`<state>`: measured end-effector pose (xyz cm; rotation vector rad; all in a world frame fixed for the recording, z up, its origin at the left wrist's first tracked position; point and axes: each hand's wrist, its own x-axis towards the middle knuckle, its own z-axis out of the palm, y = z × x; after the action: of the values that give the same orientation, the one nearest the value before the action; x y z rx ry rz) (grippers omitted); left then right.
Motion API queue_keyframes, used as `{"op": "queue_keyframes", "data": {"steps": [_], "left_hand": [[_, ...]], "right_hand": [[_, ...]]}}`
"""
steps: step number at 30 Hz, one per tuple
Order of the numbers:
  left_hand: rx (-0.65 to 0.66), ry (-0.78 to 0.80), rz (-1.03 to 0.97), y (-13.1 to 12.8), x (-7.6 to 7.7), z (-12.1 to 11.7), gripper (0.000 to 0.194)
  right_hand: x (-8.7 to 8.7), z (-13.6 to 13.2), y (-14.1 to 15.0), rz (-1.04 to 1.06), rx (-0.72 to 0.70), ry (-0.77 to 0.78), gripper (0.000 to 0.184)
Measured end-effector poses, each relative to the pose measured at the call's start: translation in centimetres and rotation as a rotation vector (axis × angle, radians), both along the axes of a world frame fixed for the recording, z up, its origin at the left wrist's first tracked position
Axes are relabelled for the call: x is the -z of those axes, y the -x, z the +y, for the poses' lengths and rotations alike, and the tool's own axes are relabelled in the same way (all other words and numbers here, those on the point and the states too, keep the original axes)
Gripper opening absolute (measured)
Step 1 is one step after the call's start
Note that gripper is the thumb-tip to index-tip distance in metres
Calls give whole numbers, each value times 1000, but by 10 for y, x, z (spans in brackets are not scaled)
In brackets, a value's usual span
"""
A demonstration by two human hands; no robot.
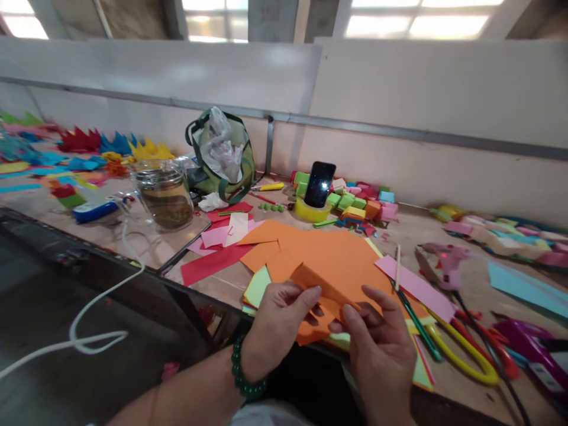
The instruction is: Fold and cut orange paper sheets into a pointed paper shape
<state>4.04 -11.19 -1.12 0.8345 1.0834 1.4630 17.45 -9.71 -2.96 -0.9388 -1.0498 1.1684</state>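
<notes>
Between my two hands is a folded piece of orange paper [326, 286], its upper edge turned over in a long strip. My left hand [281, 307], with a green bead bracelet [242, 370] at the wrist, pinches its left end between thumb and fingers. At the right end, the thumb and fingers of my right hand [379, 337] close on the same paper; the index finger is raised. Beneath lies a larger orange sheet [337, 248] on a stack of coloured paper, whose pale yellow-green corner [258, 287] sticks out at the left.
On the right lie yellow-handled scissors [465, 358], a green pen [419, 322], a pink glue gun [450, 263] and a purple stapler [530, 349]. A phone [320, 183] leans in a tape roll [312, 211]. A glass jar [164, 198] and a green bag [242, 160] stand left.
</notes>
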Motion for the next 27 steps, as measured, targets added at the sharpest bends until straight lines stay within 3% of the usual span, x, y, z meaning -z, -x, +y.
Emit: {"op": "queue_keyframes", "data": {"steps": [7, 12, 15, 18, 22, 24, 27], "left_hand": [[111, -3, 25, 13, -11, 1, 31], [136, 20, 218, 27, -11, 5, 47], [123, -22, 447, 33, -6, 9, 65], [44, -110, 824, 37, 1, 11, 71], [2, -317, 1239, 36, 10, 12, 45], [56, -392, 1338, 33, 13, 10, 31], [140, -449, 1445, 30, 14, 8, 28]], "right_hand": [[-9, 9, -10, -61, -84, -9, 43], [-21, 17, -16, -191, -201, -23, 45], [-25, 26, -17, -270, -250, 3, 46], [-26, 36, -19, -367, -285, 51, 46], [-19, 42, -21, -541, -313, 115, 43], [-14, 43, -22, -634, -319, 91, 40], [-8, 44, -22, -735, -331, 26, 39]]}}
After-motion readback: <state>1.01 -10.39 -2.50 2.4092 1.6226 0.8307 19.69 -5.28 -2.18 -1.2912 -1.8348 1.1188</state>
